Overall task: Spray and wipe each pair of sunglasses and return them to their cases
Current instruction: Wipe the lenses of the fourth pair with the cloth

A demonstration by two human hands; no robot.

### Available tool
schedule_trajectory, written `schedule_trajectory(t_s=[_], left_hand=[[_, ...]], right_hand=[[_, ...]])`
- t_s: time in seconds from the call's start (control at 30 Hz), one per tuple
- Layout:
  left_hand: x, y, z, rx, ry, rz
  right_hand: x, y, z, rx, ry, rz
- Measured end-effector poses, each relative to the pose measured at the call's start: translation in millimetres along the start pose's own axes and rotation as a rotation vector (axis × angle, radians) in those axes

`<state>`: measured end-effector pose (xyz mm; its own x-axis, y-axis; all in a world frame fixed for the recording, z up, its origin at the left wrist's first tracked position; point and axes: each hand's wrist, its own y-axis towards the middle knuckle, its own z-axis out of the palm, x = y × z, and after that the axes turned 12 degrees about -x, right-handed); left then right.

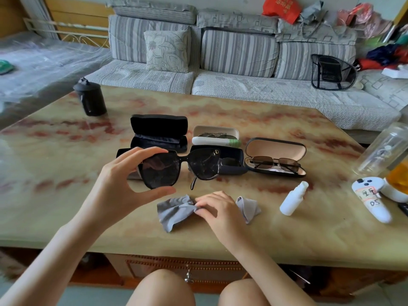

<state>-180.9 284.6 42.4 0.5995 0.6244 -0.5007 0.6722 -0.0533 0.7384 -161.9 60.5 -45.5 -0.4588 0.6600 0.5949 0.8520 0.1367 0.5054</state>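
Note:
My left hand (120, 184) holds large black sunglasses (180, 167) up above the table, thumb under one lens and fingers over its top edge. My right hand (217, 209) pinches the middle of a grey cloth (174, 212) lying on the table. A white spray bottle (293, 198) lies on its side to the right. Behind stand an open black case (159, 131) with no glasses in it, a white case (215, 135) with a pair inside, a dark case (231, 160) partly hidden by the held sunglasses, and a case (276, 157) holding thin metal-framed glasses.
A black lidded mug (90, 99) stands at the far left of the marble-patterned table (66, 206). At the right edge are a clear bottle (384, 149), a white controller (371, 198) and an orange-filled container. A grey sofa (242, 62) lies beyond.

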Motion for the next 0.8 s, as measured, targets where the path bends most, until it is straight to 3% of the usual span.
schedule_trajectory(t_s=[0.23, 0.4, 0.6, 0.8], left_hand=[[3.1, -2.8, -1.4, 0.021, -0.008, -0.017], [2.8, -3.8, 0.3, 0.021, -0.016, -0.015], [1.6, -3.5, 3.0, 0.023, -0.002, -0.013], [0.7, -3.9, 2.8, 0.029, 0.004, -0.01]], right_hand=[[-25.3, -6.5, -62.3, 0.007, -0.275, -0.103], [-49.3, -9.7, -76.1, 0.107, -0.284, -0.112], [1.3, -19.5, -51.6, 0.037, -0.199, -0.109], [19.6, -24.7, -11.4, -0.028, -0.441, -0.147]])
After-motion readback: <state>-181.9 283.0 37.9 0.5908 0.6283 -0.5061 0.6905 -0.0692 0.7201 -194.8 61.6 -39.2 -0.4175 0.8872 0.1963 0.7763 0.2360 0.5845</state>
